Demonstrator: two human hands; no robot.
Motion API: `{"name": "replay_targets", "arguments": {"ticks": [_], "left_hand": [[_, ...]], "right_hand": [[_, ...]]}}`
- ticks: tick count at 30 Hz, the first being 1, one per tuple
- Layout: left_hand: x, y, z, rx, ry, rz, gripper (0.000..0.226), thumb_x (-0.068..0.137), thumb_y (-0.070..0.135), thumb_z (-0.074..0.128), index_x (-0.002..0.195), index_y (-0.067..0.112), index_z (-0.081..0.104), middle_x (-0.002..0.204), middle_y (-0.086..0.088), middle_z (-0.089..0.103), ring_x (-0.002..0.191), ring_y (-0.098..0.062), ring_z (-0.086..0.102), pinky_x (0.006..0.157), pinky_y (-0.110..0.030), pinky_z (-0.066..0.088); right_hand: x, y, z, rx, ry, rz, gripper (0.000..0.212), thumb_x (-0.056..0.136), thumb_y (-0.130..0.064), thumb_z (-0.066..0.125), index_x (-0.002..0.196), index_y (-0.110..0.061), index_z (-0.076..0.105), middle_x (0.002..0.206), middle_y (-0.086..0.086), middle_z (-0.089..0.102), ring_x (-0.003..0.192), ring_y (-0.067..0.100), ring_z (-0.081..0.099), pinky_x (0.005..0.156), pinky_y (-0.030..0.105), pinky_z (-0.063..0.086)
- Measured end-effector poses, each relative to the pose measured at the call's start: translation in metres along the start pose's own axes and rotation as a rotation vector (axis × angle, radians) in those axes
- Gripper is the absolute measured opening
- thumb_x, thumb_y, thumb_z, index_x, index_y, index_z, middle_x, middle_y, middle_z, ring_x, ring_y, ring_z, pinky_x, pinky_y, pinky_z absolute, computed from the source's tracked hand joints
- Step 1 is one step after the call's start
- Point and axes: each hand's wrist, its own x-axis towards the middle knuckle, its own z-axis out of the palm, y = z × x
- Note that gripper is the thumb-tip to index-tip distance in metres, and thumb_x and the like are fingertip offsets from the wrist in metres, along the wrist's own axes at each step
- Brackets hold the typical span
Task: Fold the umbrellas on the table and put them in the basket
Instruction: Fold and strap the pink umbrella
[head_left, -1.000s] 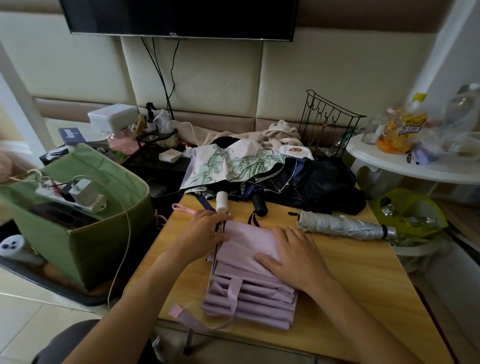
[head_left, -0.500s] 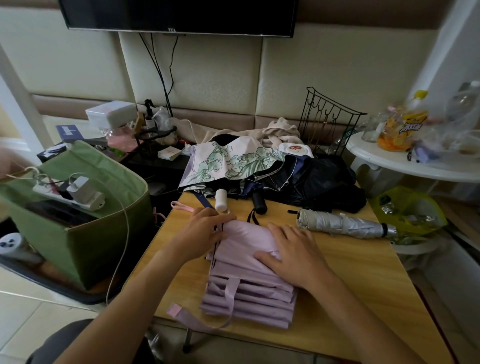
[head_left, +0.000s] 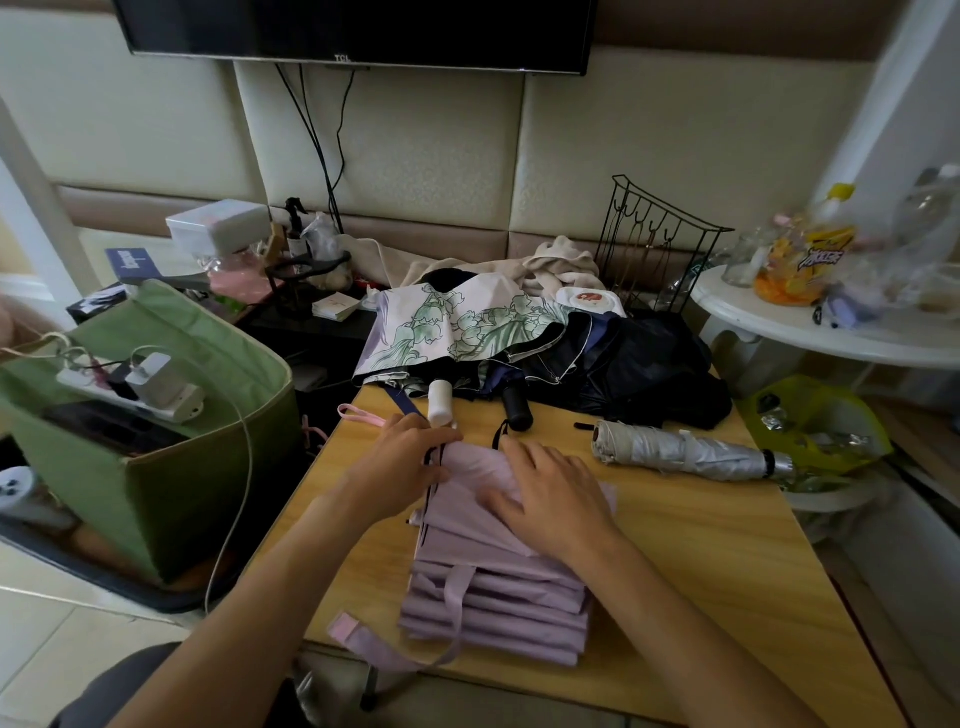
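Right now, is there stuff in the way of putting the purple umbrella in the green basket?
Yes. A white power strip with plugged-in chargers and a dark flat thing lie across the open top of the green basket, so the purple umbrella lacks clear room.

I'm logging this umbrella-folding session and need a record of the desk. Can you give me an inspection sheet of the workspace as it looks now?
Surface: wooden table, bare along its right side.
Job's things: lilac umbrella pleated flat, strap loose; silver umbrella rolled; floral umbrella and dark umbrella unfolded at the far edge; green fabric basket on the floor, left.
Clutter: power strip lying across the basket top.
Grips: left hand pinches the lilac fabric's edge; right hand presses flat on it.
Cables: white cord hangs over the basket; black cords below the TV.
Surroundings: black wire rack, white side table.
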Motion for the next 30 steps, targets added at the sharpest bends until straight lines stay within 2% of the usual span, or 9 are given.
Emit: {"name": "replay_targets", "arguments": {"ticks": [5, 9, 13, 16, 19, 21, 24, 27, 30], "left_hand": [[-0.001, 0.002, -0.003, 0.008, -0.018, -0.006, 0.057, 0.094, 0.028, 0.072, 0.147, 0.03, 0.052, 0.132, -0.004, 0.052, 0.128, -0.025, 0.037, 0.109, -0.038, 0.032], [-0.003, 0.009, -0.008, 0.08, -0.044, -0.033, 0.054, 0.096, 0.034, 0.068, 0.147, 0.037, 0.049, 0.138, 0.0, 0.052, 0.133, -0.021, 0.036, 0.109, -0.042, 0.034], [-0.006, 0.026, -0.01, 0.377, -0.058, -0.068, 0.049, 0.098, 0.051, 0.047, 0.146, 0.042, 0.044, 0.141, 0.008, 0.055, 0.136, -0.016, 0.047, 0.119, -0.055, 0.011], [-0.002, 0.036, -0.008, 0.293, -0.028, -0.071, 0.078, 0.086, 0.069, 0.008, 0.132, 0.031, 0.057, 0.137, 0.002, 0.059, 0.137, -0.017, 0.047, 0.12, -0.058, 0.003], [0.009, 0.04, 0.0, 0.333, 0.05, 0.088, 0.098, 0.081, 0.083, -0.002, 0.138, 0.028, 0.055, 0.16, 0.003, 0.04, 0.154, -0.014, 0.022, 0.121, -0.06, -0.007], [0.014, 0.042, 0.006, 0.325, 0.007, 0.211, 0.102, 0.078, 0.088, -0.009, 0.148, 0.036, 0.044, 0.161, 0.009, 0.036, 0.156, -0.011, 0.016, 0.122, -0.059, -0.003], [0.016, 0.033, 0.017, 0.314, -0.076, 0.2, 0.112, 0.068, 0.093, -0.019, 0.147, 0.043, 0.043, 0.146, 0.009, 0.046, 0.149, -0.015, 0.029, 0.121, -0.06, 0.005], [0.013, 0.02, 0.015, 0.303, -0.05, 0.083, 0.106, 0.063, 0.101, -0.003, 0.139, 0.046, 0.046, 0.136, 0.006, 0.048, 0.137, -0.019, 0.039, 0.12, -0.061, 0.006], [0.01, 0.007, 0.01, 0.35, -0.062, 0.094, 0.106, 0.061, 0.105, 0.004, 0.136, 0.043, 0.046, 0.133, 0.005, 0.051, 0.128, -0.022, 0.046, 0.111, -0.052, 0.025]], "right_hand": [[-0.018, 0.027, -0.003, -0.014, 0.021, -0.001, 0.085, 0.082, -0.091, 0.03, 0.136, -0.027, 0.046, 0.129, -0.008, 0.05, 0.119, 0.018, 0.049, 0.096, 0.035, 0.041], [-0.021, 0.036, -0.004, 0.028, -0.012, -0.011, 0.084, 0.081, -0.092, 0.04, 0.136, -0.029, 0.043, 0.132, -0.009, 0.049, 0.118, 0.016, 0.045, 0.097, 0.033, 0.039], [-0.017, 0.032, -0.006, 0.042, -0.067, 0.0, 0.082, 0.082, -0.09, 0.041, 0.135, -0.028, 0.042, 0.133, -0.007, 0.049, 0.118, 0.016, 0.045, 0.096, 0.035, 0.039], [-0.017, 0.032, -0.002, 0.029, -0.056, 0.005, 0.084, 0.081, -0.09, 0.037, 0.135, -0.026, 0.042, 0.134, -0.006, 0.05, 0.12, 0.017, 0.046, 0.099, 0.036, 0.041], [-0.017, 0.033, 0.002, 0.026, -0.038, 0.003, 0.085, 0.084, -0.089, 0.037, 0.139, -0.025, 0.043, 0.137, -0.005, 0.05, 0.123, 0.018, 0.047, 0.1, 0.038, 0.042], [-0.017, 0.034, 0.004, 0.021, -0.02, 0.001, 0.085, 0.084, -0.091, 0.036, 0.138, -0.025, 0.043, 0.136, -0.005, 0.051, 0.122, 0.018, 0.047, 0.1, 0.037, 0.043], [-0.018, 0.034, 0.005, 0.026, -0.004, 0.007, 0.086, 0.081, -0.093, 0.036, 0.135, -0.027, 0.043, 0.134, -0.006, 0.051, 0.12, 0.018, 0.048, 0.099, 0.037, 0.043], [-0.02, 0.035, 0.001, 0.065, -0.01, 0.013, 0.09, 0.079, -0.093, 0.038, 0.142, -0.028, 0.04, 0.14, -0.006, 0.049, 0.124, 0.019, 0.046, 0.101, 0.037, 0.041], [-0.022, 0.036, -0.006, 0.127, -0.029, 0.007, 0.089, 0.079, -0.091, 0.042, 0.143, -0.03, 0.04, 0.141, -0.006, 0.05, 0.125, 0.019, 0.047, 0.101, 0.036, 0.041]]}}
